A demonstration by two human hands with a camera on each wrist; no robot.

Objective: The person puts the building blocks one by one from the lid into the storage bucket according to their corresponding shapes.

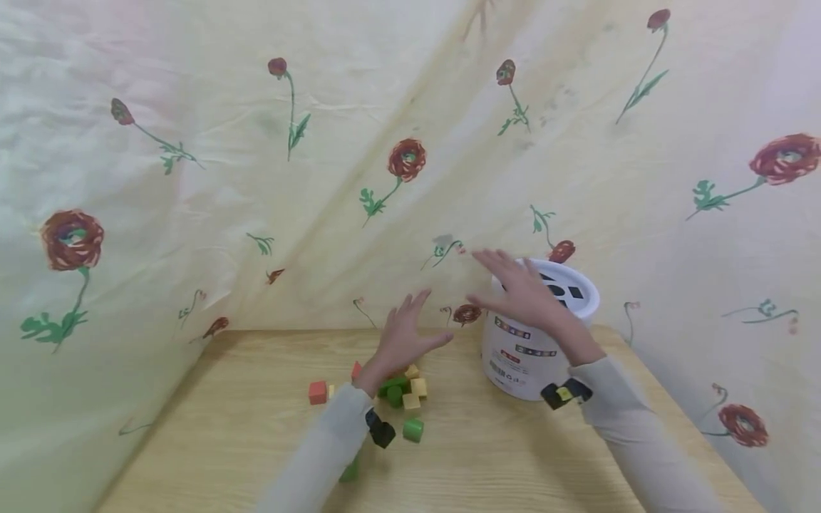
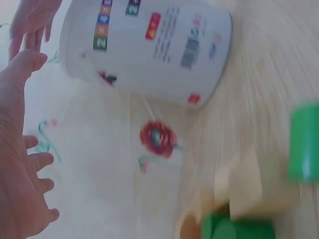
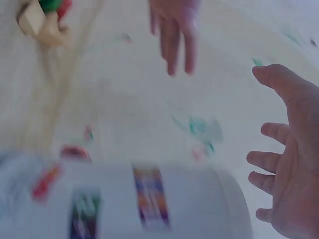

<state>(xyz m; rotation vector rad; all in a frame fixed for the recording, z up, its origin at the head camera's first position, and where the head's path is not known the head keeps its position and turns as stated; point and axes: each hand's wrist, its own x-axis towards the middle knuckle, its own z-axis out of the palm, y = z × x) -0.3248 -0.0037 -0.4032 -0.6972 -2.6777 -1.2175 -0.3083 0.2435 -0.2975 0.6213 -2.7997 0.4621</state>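
Above the tabletop (image 1: 462,463), both hands are up in the air, grip released on each: fingers extended, nothing held. Left hand (image 1: 404,333): fingers spread, thumb out toward the right side. Right hand (image 1: 522,292): same state, fingers out to the left, thumb apart from them. Hands near each other, not touching.

Closest to the right grip: white tub (image 1: 507,363), upright at the right of the tabletop. Head view has the hand in front of part of its lid (image 1: 564,274); right wrist view shows a gap between hand and tub. Lid is white with dark shapes on it. Tub side carries coloured number strips (image 1: 536,351) and small print.

Under the left grip, apart from it: loose pile on the tabletop, partly behind the left wrist. Visible in it: green pieces (image 1: 393,385), tan blocks (image 1: 418,387), a bit of red. Green cylinder (image 1: 413,429) lies just on the near side of the pile. Red block (image 1: 317,392) sits at its left. Another green piece (image 1: 349,471) is nearer the person, mostly hidden by the left forearm. Pile and tub are well apart.

Further out: pale sleeves (image 1: 628,420), a dark wrist device (image 1: 380,429) on each arm. Behind and on both sides, cream cloth (image 1: 333,192) printed with red flowers.
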